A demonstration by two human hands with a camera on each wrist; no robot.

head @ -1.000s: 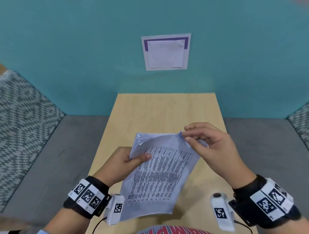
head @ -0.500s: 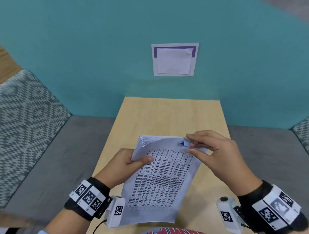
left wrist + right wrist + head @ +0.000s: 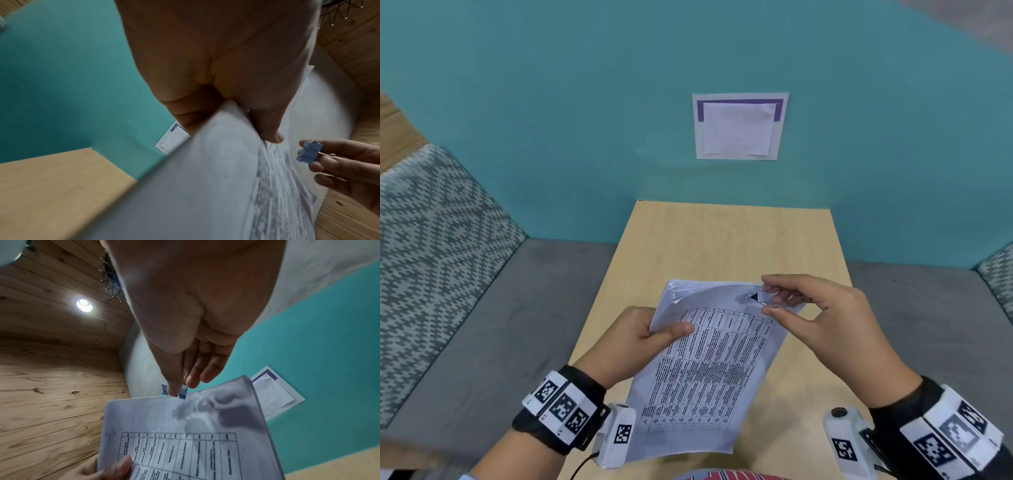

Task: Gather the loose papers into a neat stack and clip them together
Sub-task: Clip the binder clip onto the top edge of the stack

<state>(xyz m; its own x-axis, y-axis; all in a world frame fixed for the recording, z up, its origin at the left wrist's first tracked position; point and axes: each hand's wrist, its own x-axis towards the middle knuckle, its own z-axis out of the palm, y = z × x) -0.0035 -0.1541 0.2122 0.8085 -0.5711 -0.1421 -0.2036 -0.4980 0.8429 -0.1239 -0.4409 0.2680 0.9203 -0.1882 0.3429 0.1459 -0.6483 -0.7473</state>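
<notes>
A stack of printed papers with a table on the top sheet is held up above the wooden table. My left hand grips its left edge, thumb on top, as the left wrist view also shows at the papers. My right hand pinches a small blue binder clip by its wire handles at the stack's top right corner. The blue binder clip appears just off the sheet edge. In the right wrist view the blue binder clip sits at the top edge of the papers.
A light wooden table runs to a teal wall, which bears a taped paper sign. Grey bench seats with patterned cushions flank the table on both sides.
The right hand has brought the blue clip down onto the stack's top right corner, where it now shows. The head view has tilted, and the left hand keeps its grip.
</notes>
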